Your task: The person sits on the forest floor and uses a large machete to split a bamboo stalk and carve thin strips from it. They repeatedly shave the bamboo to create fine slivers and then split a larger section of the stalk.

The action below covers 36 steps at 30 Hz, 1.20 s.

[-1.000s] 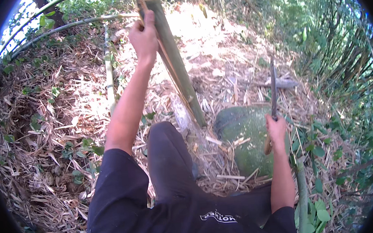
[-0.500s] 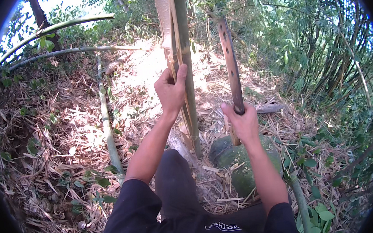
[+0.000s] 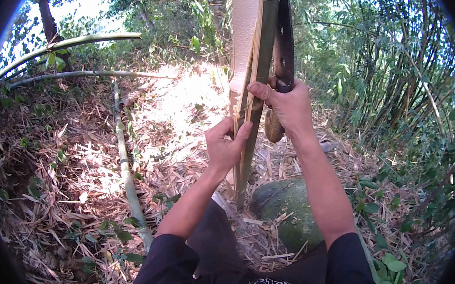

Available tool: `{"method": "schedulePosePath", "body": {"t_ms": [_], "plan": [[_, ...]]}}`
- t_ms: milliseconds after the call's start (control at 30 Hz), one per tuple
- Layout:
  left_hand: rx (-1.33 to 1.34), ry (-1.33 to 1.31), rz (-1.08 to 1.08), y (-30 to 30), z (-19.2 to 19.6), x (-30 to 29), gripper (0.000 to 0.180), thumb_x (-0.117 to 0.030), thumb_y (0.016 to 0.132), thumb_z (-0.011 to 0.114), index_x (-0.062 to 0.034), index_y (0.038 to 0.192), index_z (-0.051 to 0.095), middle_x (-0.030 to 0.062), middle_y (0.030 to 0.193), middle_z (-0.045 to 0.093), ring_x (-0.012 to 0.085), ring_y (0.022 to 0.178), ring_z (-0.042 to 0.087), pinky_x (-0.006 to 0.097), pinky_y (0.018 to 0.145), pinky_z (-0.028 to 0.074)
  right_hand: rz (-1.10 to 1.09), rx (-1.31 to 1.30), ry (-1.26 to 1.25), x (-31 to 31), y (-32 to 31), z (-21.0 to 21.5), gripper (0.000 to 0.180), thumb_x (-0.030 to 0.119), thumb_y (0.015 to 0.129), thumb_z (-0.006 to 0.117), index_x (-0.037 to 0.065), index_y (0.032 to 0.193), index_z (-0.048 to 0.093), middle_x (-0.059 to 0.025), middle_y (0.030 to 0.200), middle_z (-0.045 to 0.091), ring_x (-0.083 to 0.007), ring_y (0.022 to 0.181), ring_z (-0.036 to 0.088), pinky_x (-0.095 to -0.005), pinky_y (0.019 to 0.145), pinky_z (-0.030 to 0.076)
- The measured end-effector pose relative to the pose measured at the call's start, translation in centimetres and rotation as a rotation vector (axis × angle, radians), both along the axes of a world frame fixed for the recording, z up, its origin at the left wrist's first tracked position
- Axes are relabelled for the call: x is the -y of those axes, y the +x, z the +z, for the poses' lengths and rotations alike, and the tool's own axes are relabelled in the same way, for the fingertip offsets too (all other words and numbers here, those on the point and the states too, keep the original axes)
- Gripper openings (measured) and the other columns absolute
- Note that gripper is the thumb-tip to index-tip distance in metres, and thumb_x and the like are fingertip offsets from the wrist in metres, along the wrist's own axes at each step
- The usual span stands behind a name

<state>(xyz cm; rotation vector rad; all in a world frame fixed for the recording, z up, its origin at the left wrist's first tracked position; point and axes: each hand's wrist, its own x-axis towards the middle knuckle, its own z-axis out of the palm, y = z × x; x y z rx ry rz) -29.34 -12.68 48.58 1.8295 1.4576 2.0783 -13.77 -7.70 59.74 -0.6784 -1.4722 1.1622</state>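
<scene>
A split bamboo pole [image 3: 257, 60] stands before me, leaning so its top tips right. Its pale inner face shows on the left and its green rind on the right. My left hand [image 3: 225, 146] is closed around the split edge, thumb across it. Higher up on the right, my right hand [image 3: 290, 108] grips a machete [image 3: 283, 38] whose dark, holed blade points upward beside the bamboo. The brown handle end sticks out below that hand, and its thumb reaches onto the bamboo's edge. The top of the pole and of the blade run out of view.
A mossy green rock [image 3: 290, 211] sits by the pole's foot. To the left lies a long bamboo stalk [image 3: 126, 170], with a second stalk [image 3: 91, 74] crosswise beyond it. Dry leaf litter [image 3: 73, 205] covers the slope. A dense bamboo clump [image 3: 391, 62] grows at the right.
The bamboo's top has tilted right and come nearer. My right hand has moved up and left with the machete, bringing it against the bamboo; my left hand has moved lower.
</scene>
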Motion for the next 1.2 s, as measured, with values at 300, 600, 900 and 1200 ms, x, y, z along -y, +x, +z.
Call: {"method": "schedulePosePath", "body": {"t_ms": [300, 600, 900, 1200], "plan": [[-0.022, 0.100, -0.035, 0.9, -1.1, -1.3, 0.043, -0.030, 0.093, 0.074, -0.0019, 0.068, 0.054, 0.0058, 0.055, 0.044, 0.0149, 0.049, 0.042, 0.032, 0.047, 0.033, -0.014, 0.015, 0.078, -1.2, 1.3, -0.6, 0.052, 0.033, 0.070, 0.095, -0.003, 0.098, 0.069, -0.0020, 0.080, 0.068, -0.0085, 0.070, 0.064, -0.0245, 0.065, 0.052], [-0.117, 0.313, -0.015, 1.3, -1.3, 0.3, 0.042, -0.024, 0.089, 0.077, -0.0022, 0.066, 0.049, 0.0035, 0.057, 0.038, 0.0146, 0.047, 0.038, 0.033, 0.046, 0.028, -0.123, 0.023, 0.113, -2.4, 2.7, -1.3, 0.052, 0.039, 0.071, 0.093, -0.002, 0.091, 0.067, -0.0010, 0.077, 0.065, -0.0080, 0.067, 0.060, -0.0242, 0.063, 0.051], [0.017, 0.089, 0.045, 0.4, -1.6, 0.1, 0.038, -0.031, 0.100, 0.064, 0.0002, 0.080, 0.056, 0.0046, 0.068, 0.043, 0.0159, 0.062, 0.042, 0.032, 0.057, 0.034, -0.321, 0.070, 0.111, -0.3, 0.6, -1.3, 0.067, 0.054, 0.063, 0.094, -0.003, 0.079, 0.064, -0.0012, 0.065, 0.060, -0.0091, 0.060, 0.056, -0.0259, 0.058, 0.048], [0.207, 0.057, -0.100, -1.0, -2.1, -1.5, 0.044, -0.040, 0.106, 0.053, 0.0002, 0.095, 0.066, 0.0021, 0.075, 0.066, 0.0084, 0.067, 0.058, 0.025, 0.061, 0.046, -0.259, 0.024, 0.154, 0.0, -0.4, -2.8, 0.061, 0.055, 0.069, 0.091, -0.001, 0.072, 0.066, 0.0035, 0.057, 0.057, -0.0045, 0.053, 0.050, -0.0222, 0.053, 0.042]]}}
